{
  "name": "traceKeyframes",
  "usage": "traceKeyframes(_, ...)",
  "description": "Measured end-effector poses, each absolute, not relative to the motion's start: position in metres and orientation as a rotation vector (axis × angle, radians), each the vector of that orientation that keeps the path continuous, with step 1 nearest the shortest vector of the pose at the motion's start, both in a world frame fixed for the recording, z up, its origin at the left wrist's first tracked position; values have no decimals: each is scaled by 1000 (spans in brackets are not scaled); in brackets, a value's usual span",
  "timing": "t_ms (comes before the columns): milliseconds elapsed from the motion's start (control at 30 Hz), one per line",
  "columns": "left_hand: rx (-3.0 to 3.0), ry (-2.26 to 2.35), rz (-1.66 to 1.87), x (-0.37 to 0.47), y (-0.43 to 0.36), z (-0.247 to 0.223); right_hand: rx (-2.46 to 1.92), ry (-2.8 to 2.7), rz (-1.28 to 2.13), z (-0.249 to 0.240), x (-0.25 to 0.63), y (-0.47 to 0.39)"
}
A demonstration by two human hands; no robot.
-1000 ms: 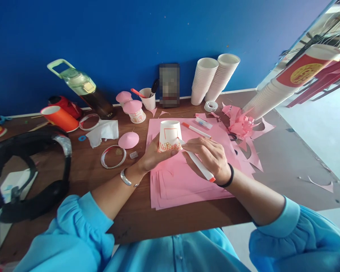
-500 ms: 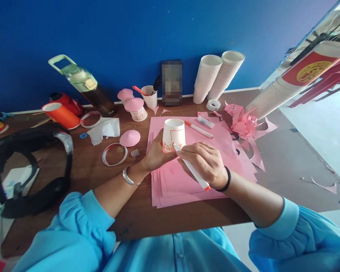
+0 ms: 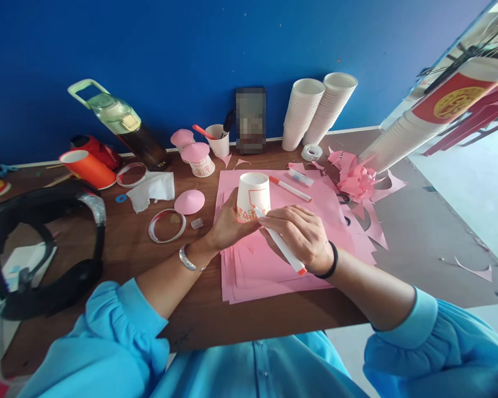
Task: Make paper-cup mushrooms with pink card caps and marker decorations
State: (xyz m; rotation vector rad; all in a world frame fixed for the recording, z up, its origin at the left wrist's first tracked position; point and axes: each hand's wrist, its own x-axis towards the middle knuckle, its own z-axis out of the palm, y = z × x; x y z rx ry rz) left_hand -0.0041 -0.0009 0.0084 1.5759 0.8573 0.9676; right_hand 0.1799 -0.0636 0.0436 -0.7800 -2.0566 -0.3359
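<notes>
My left hand [image 3: 227,224] is closed around the lower left side of a white paper cup [image 3: 253,190], held upright over a stack of pink paper [image 3: 257,276]. Orange drawing runs round the cup's lower part, and above it are orange lines like part of a frame. In my right hand [image 3: 301,235] is a white marker [image 3: 284,249] with an orange end; its tip meets the cup's front near those lines. Just beyond lies a second white and orange marker [image 3: 290,189] on the paper, beside a glue stick [image 3: 301,177].
Two small cups with pink cone tops [image 3: 197,155] stand behind on the left, and a loose pink cone [image 3: 190,202] lies nearer. Stacked paper cups [image 3: 305,110], a phone [image 3: 251,121] and a bottle [image 3: 120,119] line the blue wall. Pink scraps [image 3: 354,177] lie right; a black headband-like device [image 3: 45,249] is left.
The marker tip has moved slightly down the cup's front, and the orange line at the left of the frame reaches lower. My left hand keeps its hold; the view has shifted a little.
</notes>
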Motion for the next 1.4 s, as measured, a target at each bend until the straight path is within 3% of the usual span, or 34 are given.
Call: traceKeyframes(1400, 1355, 744, 909, -5, -2, 14, -822, -1969, -300, 49, 188, -60)
